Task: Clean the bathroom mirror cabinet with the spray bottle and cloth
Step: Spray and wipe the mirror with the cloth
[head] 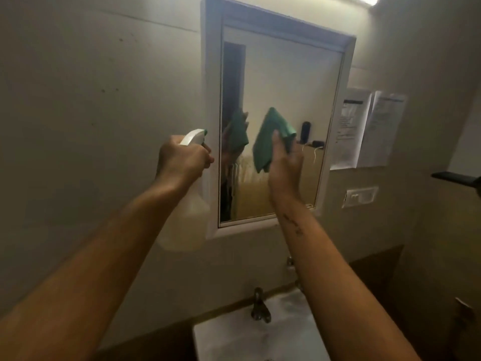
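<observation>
Above the sink (229,337) and its tap (259,306), the white-framed mirror cabinet (212,131) is hanging on the wall. Just left of the frame, the left hand (182,158) is gripping the neck of the spray bottle (186,222) — fingers curled round it, white nozzle pointing at the glass. Before the mirror, the right hand (285,165) is pinching the green cloth (269,138), which is hanging bunched close to the glass — whether touching it, I cannot tell. Two paper notices (364,128) are hanging right of the cabinet.
</observation>
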`<state>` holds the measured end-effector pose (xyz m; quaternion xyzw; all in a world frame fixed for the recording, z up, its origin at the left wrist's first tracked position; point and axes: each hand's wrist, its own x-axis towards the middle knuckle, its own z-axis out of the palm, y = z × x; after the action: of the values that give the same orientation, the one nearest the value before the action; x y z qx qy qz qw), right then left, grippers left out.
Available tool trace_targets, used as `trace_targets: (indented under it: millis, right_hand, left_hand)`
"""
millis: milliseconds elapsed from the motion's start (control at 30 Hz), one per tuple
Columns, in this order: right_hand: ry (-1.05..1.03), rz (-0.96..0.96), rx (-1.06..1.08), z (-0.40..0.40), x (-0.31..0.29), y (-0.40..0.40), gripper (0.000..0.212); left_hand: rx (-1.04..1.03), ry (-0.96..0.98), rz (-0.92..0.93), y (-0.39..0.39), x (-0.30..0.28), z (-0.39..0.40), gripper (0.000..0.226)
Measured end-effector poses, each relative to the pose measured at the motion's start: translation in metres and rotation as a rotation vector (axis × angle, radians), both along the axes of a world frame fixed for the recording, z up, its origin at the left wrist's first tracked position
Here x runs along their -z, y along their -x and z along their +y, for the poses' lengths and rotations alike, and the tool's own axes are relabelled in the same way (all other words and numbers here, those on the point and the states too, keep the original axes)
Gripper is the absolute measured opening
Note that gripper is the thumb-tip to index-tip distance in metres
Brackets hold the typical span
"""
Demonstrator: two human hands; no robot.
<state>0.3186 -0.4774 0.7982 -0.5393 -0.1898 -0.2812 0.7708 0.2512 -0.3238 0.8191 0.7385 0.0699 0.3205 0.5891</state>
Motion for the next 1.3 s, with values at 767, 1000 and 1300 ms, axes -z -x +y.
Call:
trace_targets:
  millis: [767,1000,1300]
  right_hand:
    - [-0.508,0.336,0.377,-0.132,0.085,-0.024,0.009]
    - [-0.463,0.336,0.355,-0.131,0.086,-0.032,0.011]
    - [-0.422,0.308,0.355,-0.138,0.081,-0.044,0.011]
  left_hand:
    - [-0.001,0.114,0.159,-0.015,0.087,-0.050,0.022]
    - [0.113,0.059,0.153,-0.032,0.082,-0.077,0.037]
    - [0.116,0.026,0.176,-0.065,0.084,-0.103,0.027]
